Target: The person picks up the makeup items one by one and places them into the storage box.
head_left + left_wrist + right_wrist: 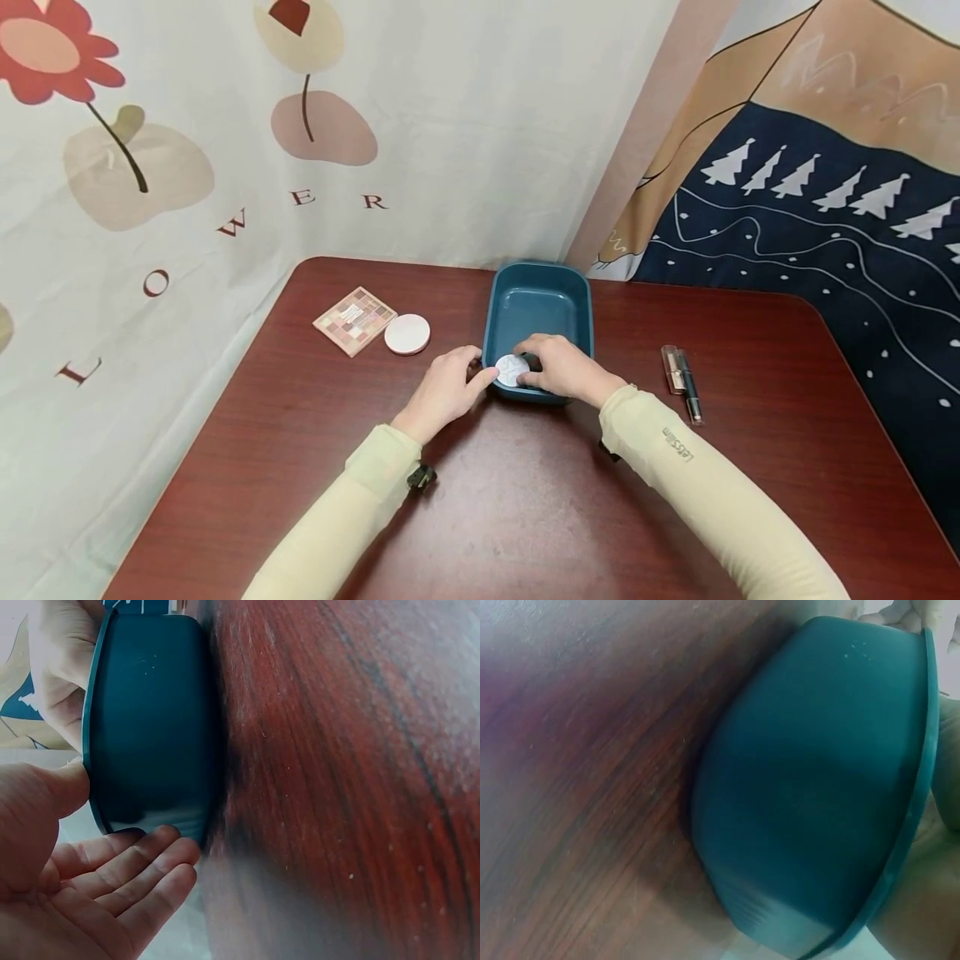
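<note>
The tabletop (510,500) bears a blue bin (540,310), near the far edge yet within reach. The left hand (442,392) is wide, straight fingers along the bin's outer wall and thumb at its rim, probably to steady it. The right hand (561,367) bends over the bin in a narrow pinch. Left lie a palette (355,322) and, just beside it, a compact (407,334); right, a pen (688,385) and a tube (672,371) lie together. Pinched by its edge at the bin's near-left corner, likely for control, is a disc (510,370)

Homelike setting: printed curtains (465,125)
</note>
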{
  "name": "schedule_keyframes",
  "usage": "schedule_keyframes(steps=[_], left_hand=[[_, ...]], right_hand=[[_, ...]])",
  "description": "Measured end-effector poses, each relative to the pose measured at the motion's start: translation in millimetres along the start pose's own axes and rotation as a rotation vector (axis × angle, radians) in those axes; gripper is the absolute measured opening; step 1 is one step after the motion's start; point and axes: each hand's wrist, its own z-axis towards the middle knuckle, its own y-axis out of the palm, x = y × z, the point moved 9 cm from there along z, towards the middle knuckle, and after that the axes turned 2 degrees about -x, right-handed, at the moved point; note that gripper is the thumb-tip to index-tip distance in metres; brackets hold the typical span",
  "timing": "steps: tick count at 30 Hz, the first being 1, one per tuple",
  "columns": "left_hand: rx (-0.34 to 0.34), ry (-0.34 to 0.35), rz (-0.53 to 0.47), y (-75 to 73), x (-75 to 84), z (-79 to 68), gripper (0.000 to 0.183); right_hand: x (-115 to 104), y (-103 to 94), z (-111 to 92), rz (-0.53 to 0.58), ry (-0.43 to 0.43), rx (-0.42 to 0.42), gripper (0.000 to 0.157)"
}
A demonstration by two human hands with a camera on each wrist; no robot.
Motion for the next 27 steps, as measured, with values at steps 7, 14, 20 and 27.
schedule_keyframes(steps=[7,14,20,27], left_hand=[[-0.011,-0.012,0.017,1.3,-1.9,1.2,0.033],[-0.026,-0.012,0.037,1.9,0.2,-0.1,0.034],[-0.026,-0.002,0.056,0.4,0.0,-0.5,0.035],[-0.016,0.041,0.073,-1.0,3.6,-0.9,0.034]], right_hand=[[1.8,-12.0,-10.4,0.031,0.003,0.045,0.04],[6.1,-27.3,-25.8,0.026,-0.032,0.147,0.037],[10.4,-41.0,-35.6,0.019,-0.04,0.198,0.037],[22.6,-55.9,-49.3,0.047,-0.009,0.28,0.036]])
